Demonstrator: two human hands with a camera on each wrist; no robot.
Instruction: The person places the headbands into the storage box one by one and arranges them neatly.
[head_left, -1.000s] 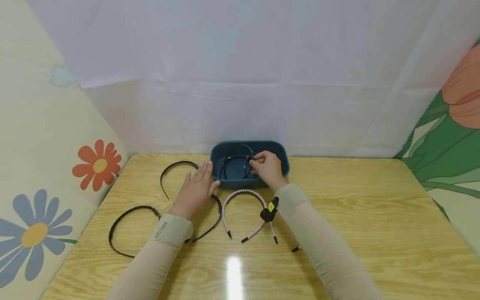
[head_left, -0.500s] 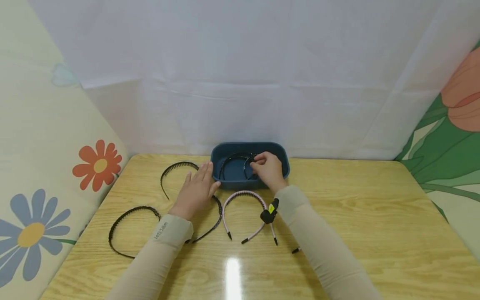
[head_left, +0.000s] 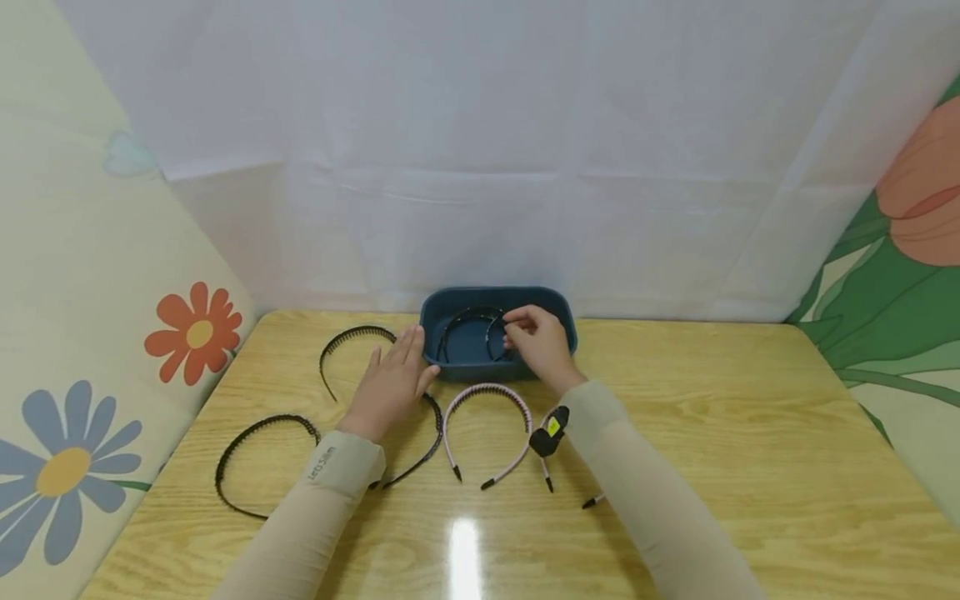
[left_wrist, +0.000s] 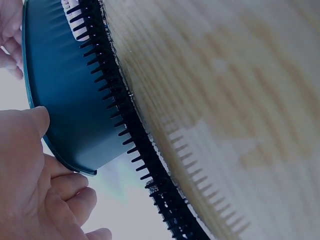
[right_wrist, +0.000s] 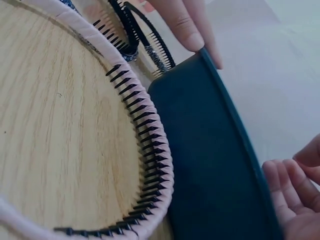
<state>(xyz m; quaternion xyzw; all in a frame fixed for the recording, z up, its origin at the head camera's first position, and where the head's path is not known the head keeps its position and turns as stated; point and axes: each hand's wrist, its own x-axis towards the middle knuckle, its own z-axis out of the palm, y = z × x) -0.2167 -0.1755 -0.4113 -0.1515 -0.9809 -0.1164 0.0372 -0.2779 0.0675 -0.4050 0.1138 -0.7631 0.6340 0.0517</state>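
In the head view, a dark blue plastic bin (head_left: 480, 372) stands at the table's back edge. Black headbands (head_left: 471, 312) lie inside it. My left hand (head_left: 390, 379) rests against its left end, fingers straight along the wall; the left wrist view shows the thumb (left_wrist: 40, 120) on the rim. My right hand (head_left: 538, 342) is over the bin's right half, fingertips beside a black headband (head_left: 491, 340). In the right wrist view its fingers (right_wrist: 285, 185) are loosely bent, with no headband visible between them. The bin wall hides what lies below.
In front of the bin lie a pink toothed headband (head_left: 487, 388) and another, partly under my right wrist. Black headbands (head_left: 262, 421) lie on the left, some beneath my left hand and forearm. A white cloth (head_left: 480, 167) hangs behind the wooden table (head_left: 735, 417).
A black headband arch that stood above the others in the bin has sunk down into it. My right hand and forearm have shifted slightly right. The left hand stays put.
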